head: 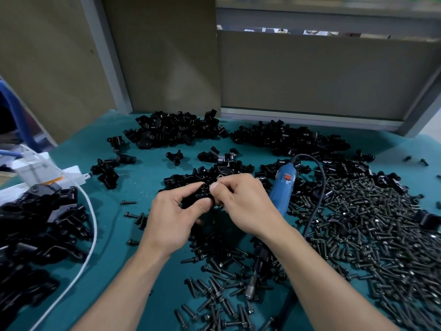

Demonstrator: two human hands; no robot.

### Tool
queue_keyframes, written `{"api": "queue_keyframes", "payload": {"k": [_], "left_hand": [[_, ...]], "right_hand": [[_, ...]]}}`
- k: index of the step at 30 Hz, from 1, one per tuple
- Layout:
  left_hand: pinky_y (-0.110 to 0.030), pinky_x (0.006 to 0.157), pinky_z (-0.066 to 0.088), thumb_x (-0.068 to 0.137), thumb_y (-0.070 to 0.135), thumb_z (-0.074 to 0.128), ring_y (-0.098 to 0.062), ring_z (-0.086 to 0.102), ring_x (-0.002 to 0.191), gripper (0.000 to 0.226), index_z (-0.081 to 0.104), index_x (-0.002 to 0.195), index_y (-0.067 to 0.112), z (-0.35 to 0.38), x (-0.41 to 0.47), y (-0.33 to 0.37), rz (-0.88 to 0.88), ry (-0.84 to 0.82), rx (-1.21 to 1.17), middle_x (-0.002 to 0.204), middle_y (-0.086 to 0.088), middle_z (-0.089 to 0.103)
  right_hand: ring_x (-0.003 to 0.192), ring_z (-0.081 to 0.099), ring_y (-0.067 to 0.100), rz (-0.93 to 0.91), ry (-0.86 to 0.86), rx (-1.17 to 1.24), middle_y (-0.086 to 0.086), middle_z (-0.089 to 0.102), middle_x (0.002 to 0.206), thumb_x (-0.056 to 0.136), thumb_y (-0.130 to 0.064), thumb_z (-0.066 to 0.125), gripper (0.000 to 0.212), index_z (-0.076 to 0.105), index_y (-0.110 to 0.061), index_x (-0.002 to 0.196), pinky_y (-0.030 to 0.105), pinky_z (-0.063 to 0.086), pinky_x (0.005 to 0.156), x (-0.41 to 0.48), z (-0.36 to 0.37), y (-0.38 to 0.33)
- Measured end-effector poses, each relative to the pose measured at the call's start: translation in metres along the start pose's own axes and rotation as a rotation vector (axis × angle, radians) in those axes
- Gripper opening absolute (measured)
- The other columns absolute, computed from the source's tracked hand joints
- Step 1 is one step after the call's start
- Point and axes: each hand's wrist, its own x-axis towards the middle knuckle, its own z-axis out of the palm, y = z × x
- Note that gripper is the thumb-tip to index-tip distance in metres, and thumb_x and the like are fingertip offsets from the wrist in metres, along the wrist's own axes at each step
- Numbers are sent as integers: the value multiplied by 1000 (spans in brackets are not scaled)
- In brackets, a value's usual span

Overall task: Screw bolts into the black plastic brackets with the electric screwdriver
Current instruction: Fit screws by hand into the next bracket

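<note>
Bare tabletop (112, 259) lay open left of centre; bracket heaps (171, 130) lined the far edge, bolts (372, 223) covered the right side, and the screwdriver (282, 187) lay among them near the middle.

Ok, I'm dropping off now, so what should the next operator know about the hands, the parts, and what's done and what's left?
Left hand: grips a black bracket above the table.
Right hand: pinches the same bracket's right side, apparently seating a bolt; the bolt is mostly hidden.
Electric screwdriver: lies on the table under the right forearm, in neither hand.
Loose bolts: piled to the right.
Bracket heaps: at the back and on the left; I cannot tell which are finished.
Left: pick up the screwdriver, drive this bolt, and carry on.
</note>
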Motion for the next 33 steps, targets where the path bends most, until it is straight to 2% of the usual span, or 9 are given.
{"api": "queue_keyframes", "payload": {"k": [6,8,11,17,22,25,27,30,33], "left_hand": [[-34,67,64,88,24,82,-14,75,64,40,74,128,26,1,0,1,-32,45,109,95,10,81],[-35,69,64,87,26,83,-15,76,66,42,74,128,26,2,-3,2,-38,44,111,95,12,80],[-21,77,60,86,29,84,-15,75,75,44,73,129,30,2,-6,4,-6,58,184,108,16,78],[-31,62,62,88,22,81,-14,74,62,40,74,127,24,3,-3,7,-75,25,94,91,9,81],[-16,68,58,87,21,83,-6,76,72,40,75,126,27,2,-3,8,-52,45,107,99,18,79],[-25,65,59,87,22,82,-10,75,66,36,77,122,29,0,-3,9,-54,36,103,98,10,80],[-31,64,61,87,23,82,-13,75,64,34,78,121,28,1,-3,9,-64,29,80,97,6,81],[-42,77,64,88,21,81,-16,78,78,38,76,125,24,2,-3,9,-74,9,57,110,1,79],[-40,85,63,87,21,82,-11,77,90,40,75,126,26,0,-3,11,-58,7,94,114,7,79]], "right_hand": [[51,51,10,15,39,53,-3,63,56,100,-29,62,24,65,-26,76,33,47,55,1,3,0],[49,50,9,33,48,59,-1,64,57,101,-27,60,30,64,-25,72,31,44,52,1,6,0],[49,48,11,56,99,-24,-3,58,54,104,-34,55,45,56,-21,61,31,41,51,1,9,0],[49,54,4,-20,-86,-23,-5,67,60,102,-31,62,25,65,-27,78,23,45,53,1,-10,1],[46,41,9,4,53,-147,-8,47,48,107,-38,50,48,48,-23,61,21,29,45,0,10,2],[49,50,9,17,-17,-73,-2,59,53,106,-41,51,39,57,-24,72,26,41,49,0,6,2],[48,51,3,-16,-57,-37,-6,65,56,104,-32,56,25,59,-27,80,19,40,48,0,0,1],[44,46,4,-25,13,-70,-10,58,50,105,-31,55,38,55,-26,68,18,34,45,-1,6,3],[41,43,5,27,69,-58,-14,50,42,106,-41,51,50,51,-24,59,19,32,42,-1,12,4]]}}
